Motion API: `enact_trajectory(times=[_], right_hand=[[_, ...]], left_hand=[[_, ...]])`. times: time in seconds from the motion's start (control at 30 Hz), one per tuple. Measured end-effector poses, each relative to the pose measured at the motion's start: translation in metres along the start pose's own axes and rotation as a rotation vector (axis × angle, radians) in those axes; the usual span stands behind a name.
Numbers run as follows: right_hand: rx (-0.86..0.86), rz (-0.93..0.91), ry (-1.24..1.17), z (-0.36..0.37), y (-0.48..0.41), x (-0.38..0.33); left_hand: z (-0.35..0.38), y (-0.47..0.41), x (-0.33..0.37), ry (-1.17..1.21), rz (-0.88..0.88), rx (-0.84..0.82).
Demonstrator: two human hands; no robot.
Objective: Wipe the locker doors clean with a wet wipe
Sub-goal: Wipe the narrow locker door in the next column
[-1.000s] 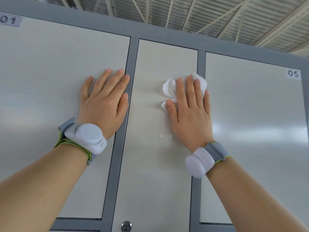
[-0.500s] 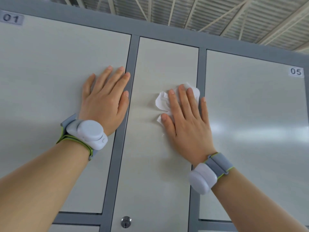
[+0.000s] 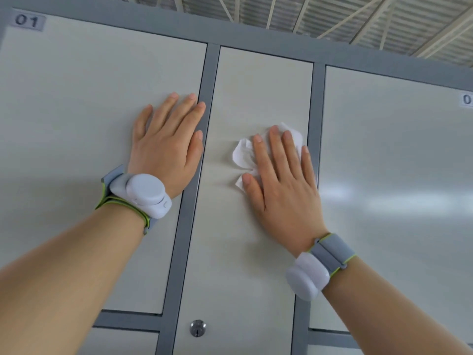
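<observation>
Hands press flat against the lockers: the right hand (image 3: 282, 180), fingers spread, pins a crumpled white wet wipe (image 3: 243, 152) to the middle door (image 3: 245, 239), while the left hand (image 3: 166, 144) lies open and empty on the door labelled 01 (image 3: 76, 111). Grey frame strips (image 3: 194, 201) separate the doors; a keyhole (image 3: 197, 328) sits low on the middle one.

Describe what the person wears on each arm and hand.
Both forearms are bare, with no sleeves or gloves. The left wrist carries a grey strap edged in lime green with a rounded white device. The right wrist has a matching grey strap and white puck-shaped device.
</observation>
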State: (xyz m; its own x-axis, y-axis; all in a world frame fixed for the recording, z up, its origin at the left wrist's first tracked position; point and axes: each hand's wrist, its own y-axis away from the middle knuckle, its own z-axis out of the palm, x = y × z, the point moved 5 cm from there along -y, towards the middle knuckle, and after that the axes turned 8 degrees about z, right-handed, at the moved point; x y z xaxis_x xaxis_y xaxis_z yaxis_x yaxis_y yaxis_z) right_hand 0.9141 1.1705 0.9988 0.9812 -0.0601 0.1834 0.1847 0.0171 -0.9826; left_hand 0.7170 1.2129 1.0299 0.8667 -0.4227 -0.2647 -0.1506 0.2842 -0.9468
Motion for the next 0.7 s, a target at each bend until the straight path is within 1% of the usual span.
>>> enact_trajectory(times=[0.1, 0.27, 0.37, 0.53, 0.63, 0.7], right_hand=[[-0.006, -0.053, -0.019, -0.002, 0.01, -0.003], [0.003, -0.073, 0.003, 0.0, 0.002, 0.003], [0.008, -0.017, 0.004, 0.001, -0.012, 0.009], [-0.035, 0.07, -0.054, 0.002, -0.02, 0.009], [-0.017, 0.03, -0.023, 0.001, -0.013, -0.001], [-0.032, -0.036, -0.004, 0.001, -0.003, -0.008]], left_hand=[[0.0, 0.0, -0.001, 0.0, -0.002, -0.003], [-0.001, 0.0, -0.001, -0.007, -0.008, -0.008], [-0.001, 0.001, -0.002, 0.0, -0.014, -0.016], [-0.001, 0.0, -0.001, 0.003, -0.013, -0.019], [0.0, -0.001, -0.001, 0.011, -0.002, -0.008], [0.0, 0.0, 0.0, 0.012, -0.001, 0.004]])
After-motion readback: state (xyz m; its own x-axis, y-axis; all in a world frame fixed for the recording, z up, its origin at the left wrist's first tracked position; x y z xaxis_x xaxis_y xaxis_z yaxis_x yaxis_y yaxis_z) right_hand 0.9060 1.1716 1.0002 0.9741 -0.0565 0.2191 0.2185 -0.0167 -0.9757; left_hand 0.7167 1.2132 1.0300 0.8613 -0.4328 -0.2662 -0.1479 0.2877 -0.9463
